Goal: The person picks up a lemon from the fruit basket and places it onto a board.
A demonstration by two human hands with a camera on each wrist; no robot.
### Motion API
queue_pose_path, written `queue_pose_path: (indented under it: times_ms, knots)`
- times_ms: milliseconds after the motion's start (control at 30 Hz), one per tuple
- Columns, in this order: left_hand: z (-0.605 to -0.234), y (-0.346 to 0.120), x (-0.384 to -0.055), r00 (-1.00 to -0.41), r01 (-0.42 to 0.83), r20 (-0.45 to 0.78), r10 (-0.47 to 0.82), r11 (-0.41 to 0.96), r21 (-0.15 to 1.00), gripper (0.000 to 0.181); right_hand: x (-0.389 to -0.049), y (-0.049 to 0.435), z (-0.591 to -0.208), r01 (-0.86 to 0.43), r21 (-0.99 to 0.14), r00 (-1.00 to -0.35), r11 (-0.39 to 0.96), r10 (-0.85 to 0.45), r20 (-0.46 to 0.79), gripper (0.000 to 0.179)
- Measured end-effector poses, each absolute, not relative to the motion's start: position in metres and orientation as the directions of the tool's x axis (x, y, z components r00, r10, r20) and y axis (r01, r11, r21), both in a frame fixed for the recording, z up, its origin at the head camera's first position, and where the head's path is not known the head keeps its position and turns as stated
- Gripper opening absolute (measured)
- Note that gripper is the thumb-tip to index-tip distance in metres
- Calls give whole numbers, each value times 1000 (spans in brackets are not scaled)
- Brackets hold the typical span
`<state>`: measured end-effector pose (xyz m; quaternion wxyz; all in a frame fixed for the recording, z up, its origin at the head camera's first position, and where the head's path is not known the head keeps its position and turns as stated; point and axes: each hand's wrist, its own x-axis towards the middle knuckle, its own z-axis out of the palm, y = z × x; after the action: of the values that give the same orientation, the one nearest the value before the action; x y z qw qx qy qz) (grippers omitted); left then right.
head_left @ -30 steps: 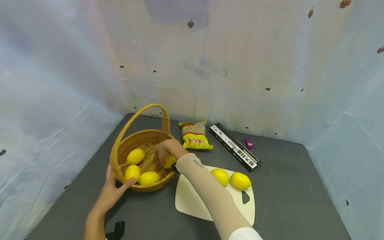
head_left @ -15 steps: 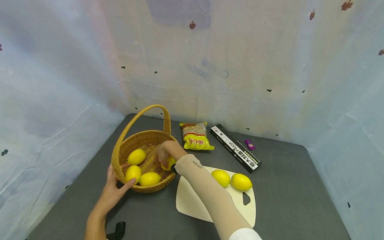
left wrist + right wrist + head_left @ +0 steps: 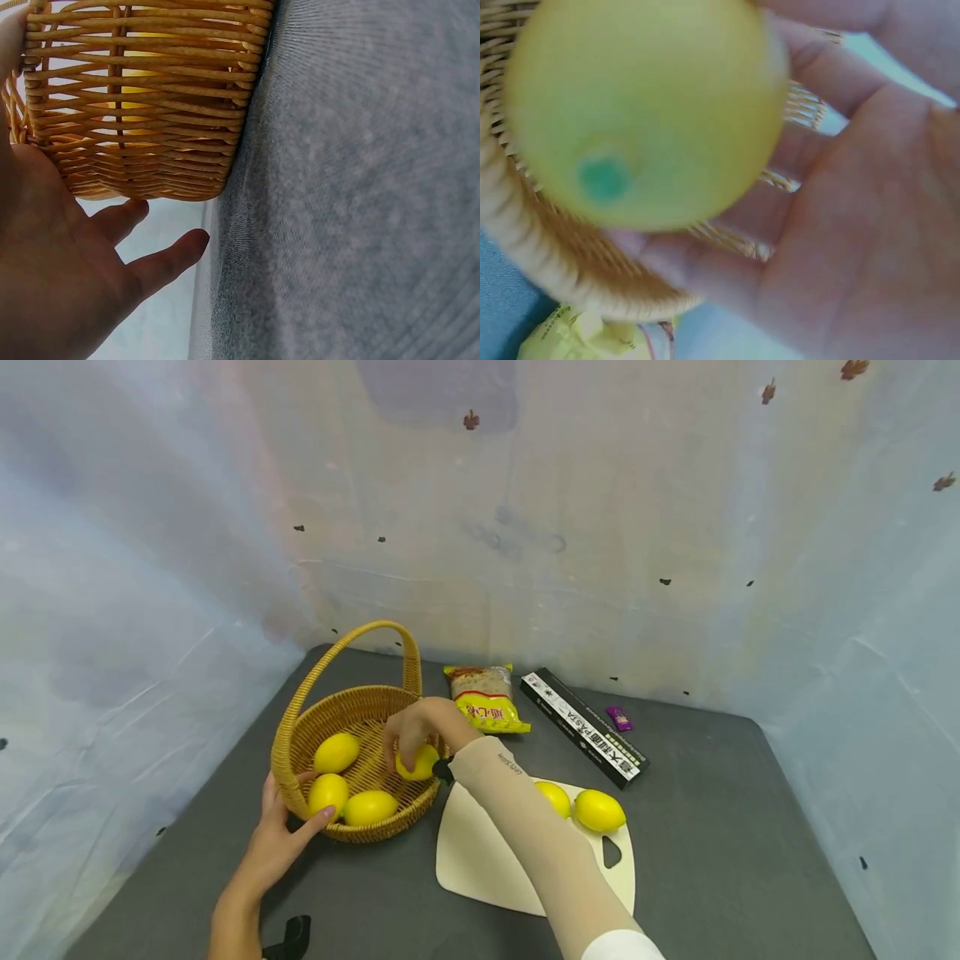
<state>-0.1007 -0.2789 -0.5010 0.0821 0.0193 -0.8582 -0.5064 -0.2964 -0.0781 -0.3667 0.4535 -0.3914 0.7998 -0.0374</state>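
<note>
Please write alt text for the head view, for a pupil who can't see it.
A right hand holds a lemon at a basket holding three more lemons; the left hand grips its side. Two lemons lie on a cutting board, with a bag, a box and a purple packet beyond.

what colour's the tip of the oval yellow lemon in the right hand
Green; the blurred tip shows best in the right wrist view.

Held lemon [image 3: 645,112]: blurred in your right wrist view, top cut off. Your right hand [image 3: 855,217]: cut by that view's right edge. Basket [image 3: 150,97]: cropped along the top of your left wrist view. Cutting board [image 3: 476,860]: partly covered by your right sleeve [image 3: 543,847]. Left board lemon [image 3: 555,797]: part hidden behind the same sleeve. Purple packet [image 3: 619,718]: print too small for you to read.
</note>
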Motion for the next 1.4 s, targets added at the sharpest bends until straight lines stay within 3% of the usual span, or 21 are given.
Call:
queue_pose_path:
  times_ms: [200, 367, 533, 833, 1067, 1400]
  knots:
    - [-499, -280, -102, -986, 53, 121, -111, 485, 873, 67, -306, -58, -363, -602, -652, -133, 461, -863, -487, 39]
    - [-499, -280, -102, -986, 64, 128, -102, 480, 875, 67, -310, -38, -362, -562, -769, -76, 305, -945, -319, 39]
    - [-499, -280, -103, -985, 73, 138, -103, 479, 875, 67, -309, -14, -356, -488, -835, -117, 252, -968, -224, 42]
    - [-498, -288, -101, -983, 71, 145, -110, 501, 863, 67, -304, 24, -355, -418, -874, -166, 248, -967, -195, 48]
    - [-495, -290, -100, -987, 33, 111, -119, 524, 851, 69, -299, 51, -370, -335, -898, -211, 286, -951, -225, 49]
    - [-493, -288, -101, -988, 22, 97, -117, 525, 851, 69, -299, 79, -399, -348, -853, -270, 389, -913, -306, 56]
